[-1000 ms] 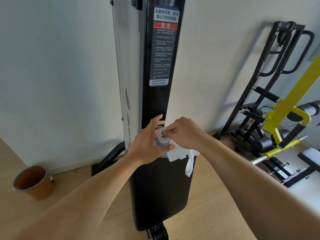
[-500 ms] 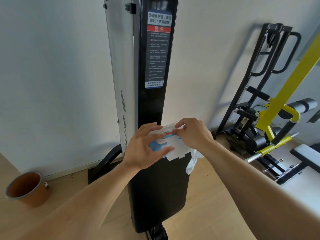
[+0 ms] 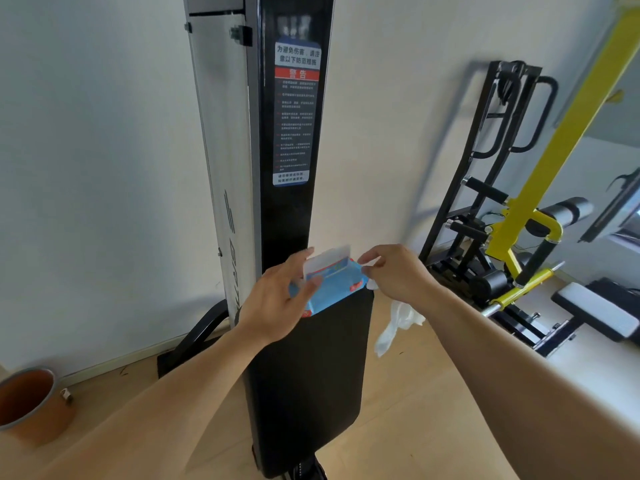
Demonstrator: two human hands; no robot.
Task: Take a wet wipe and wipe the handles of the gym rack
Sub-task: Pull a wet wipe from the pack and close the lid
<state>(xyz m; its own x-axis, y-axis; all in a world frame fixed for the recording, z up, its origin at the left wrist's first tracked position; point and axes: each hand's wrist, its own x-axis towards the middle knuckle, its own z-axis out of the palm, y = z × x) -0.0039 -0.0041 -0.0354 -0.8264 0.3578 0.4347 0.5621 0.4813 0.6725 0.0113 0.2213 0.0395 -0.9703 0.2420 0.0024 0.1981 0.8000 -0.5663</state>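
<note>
Mid-frame, left hand grips the wipe pack, right hand pinches a dangling wet wipe, which may slip floorward.

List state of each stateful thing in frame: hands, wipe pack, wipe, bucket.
left hand: holds the wipe pack
right hand: grips the wet wipe
wipe pack: flap lifted open, held in front of the black upright
wet wipe: out of the pack, hanging below the right hand
orange bucket: upright on floor, contents not visible
</note>
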